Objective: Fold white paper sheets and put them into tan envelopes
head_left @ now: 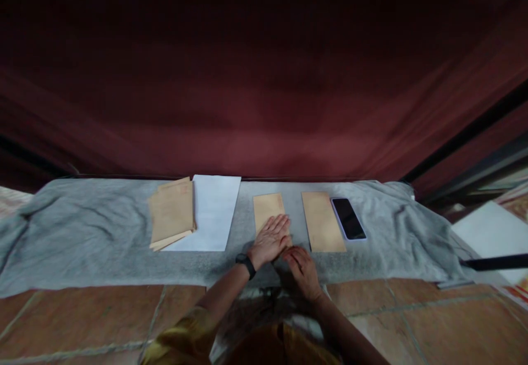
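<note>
A tan paper envelope (266, 206) with small reddish print in its upper right corner lies on the grey cloth. My left hand (270, 239), with a dark band on its wrist, rests flat over the lower part of this envelope, fingers stretched out. At the envelope's lower right corner is my right hand (304, 270), its fingers curled together against the near edge. The hand itself partly hides its fingertips. To the right lies a second tan envelope (324, 222), apart from both hands.
On the left, a stack of tan envelopes (173, 214) overlaps a white paper sheet (216, 214). A phone (349, 219) lies beside the right-hand envelope. Wrinkled grey cloth (91, 227) covers the surface, with a dark red panel (264, 150) behind and floor tiles (94, 315) in front.
</note>
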{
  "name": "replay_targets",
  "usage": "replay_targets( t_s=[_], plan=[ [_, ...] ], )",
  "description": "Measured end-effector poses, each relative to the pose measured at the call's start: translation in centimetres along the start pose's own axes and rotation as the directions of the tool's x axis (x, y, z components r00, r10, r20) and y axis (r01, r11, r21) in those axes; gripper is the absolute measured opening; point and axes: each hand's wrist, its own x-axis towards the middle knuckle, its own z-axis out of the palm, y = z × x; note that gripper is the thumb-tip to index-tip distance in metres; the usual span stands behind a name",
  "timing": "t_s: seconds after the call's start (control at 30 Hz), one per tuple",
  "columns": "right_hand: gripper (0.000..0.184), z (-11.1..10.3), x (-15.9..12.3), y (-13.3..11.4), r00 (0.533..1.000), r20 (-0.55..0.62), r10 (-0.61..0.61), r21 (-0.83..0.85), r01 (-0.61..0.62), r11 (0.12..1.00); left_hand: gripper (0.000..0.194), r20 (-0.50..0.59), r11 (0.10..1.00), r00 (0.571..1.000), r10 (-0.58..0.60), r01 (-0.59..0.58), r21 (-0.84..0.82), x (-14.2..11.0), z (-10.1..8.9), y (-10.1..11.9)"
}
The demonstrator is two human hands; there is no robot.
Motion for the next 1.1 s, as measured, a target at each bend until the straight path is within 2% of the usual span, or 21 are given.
replay_targets(
  t_s=[0.13, 0.33, 0.43, 0.5, 0.6, 0.67, 0.73, 0.83, 0.9, 0.97, 1.1],
  plan=[
    [0.041, 0.0, -0.3, 0.3, 0.991, -0.080, 0.107, 0.094, -0.099, 0.991, 0.057, -0.009, 0.998, 0.999, 0.050, -0.050, -0.022, -2.6, -0.2, 1.3],
    [0.050, 0.3, -0.3, 0.7, 0.946, -0.178, 0.271, 0.221, -0.230, 0.948, 0.057, -0.003, 0.995, 0.997, 0.077, -0.077, -0.058, -6.0, -1.4, 3.4],
    [0.047, 0.4, 0.1, 0.9, 0.940, -0.181, 0.288, 0.210, -0.249, 0.946, 0.060, 0.012, 0.993, 0.994, 0.110, -0.110, -0.051, -7.2, -2.4, 4.0],
    [0.045, 0.6, 0.7, 1.0, 0.968, -0.131, 0.214, 0.124, -0.198, 0.972, 0.062, 0.012, 0.992, 0.993, 0.118, -0.117, -0.052, -7.9, -2.8, 4.4],
    [0.045, 1.0, 2.1, 1.2, 0.999, 0.043, 0.012, -0.077, -0.008, 0.997, 0.061, 0.008, 0.995, 0.996, 0.090, -0.089, -0.046, -8.6, -2.3, 4.9],
    [0.045, 1.4, 3.2, 1.3, 0.979, 0.175, -0.101, -0.164, 0.130, 0.978, 0.059, 0.000, 0.998, 0.998, 0.058, -0.058, -0.037, -8.9, -1.6, 5.2],
    [0.044, 1.8, 4.3, 1.4, 0.938, 0.301, -0.170, -0.234, 0.246, 0.941, 0.055, -0.012, 0.999, 0.999, 0.039, -0.039, -0.038, -9.0, -0.9, 5.3],
    [0.046, 2.4, 6.2, 1.6, 0.864, 0.458, -0.211, -0.340, 0.389, 0.856, 0.054, -0.021, 0.997, 0.999, 0.046, -0.047, -0.062, -9.0, -0.4, 5.2],
    [0.046, 3.0, 7.6, 1.7, 0.840, 0.498, -0.215, -0.379, 0.434, 0.818, 0.056, -0.015, 0.994, 0.998, 0.065, -0.066, -0.087, -8.9, -0.6, 5.1],
    [0.046, 3.7, 9.2, 1.9, 0.839, 0.503, -0.206, -0.417, 0.444, 0.793, 0.060, -0.003, 0.990, 0.997, 0.082, -0.082, -0.114, -8.7, -0.9, 5.0],
    [0.047, 5.1, 12.4, 2.1, 0.873, 0.474, -0.113, -0.533, 0.387, 0.753, 0.069, 0.018, 0.979, 0.996, 0.092, -0.087, -0.183, -8.5, -1.6, 5.0]
  ],
)
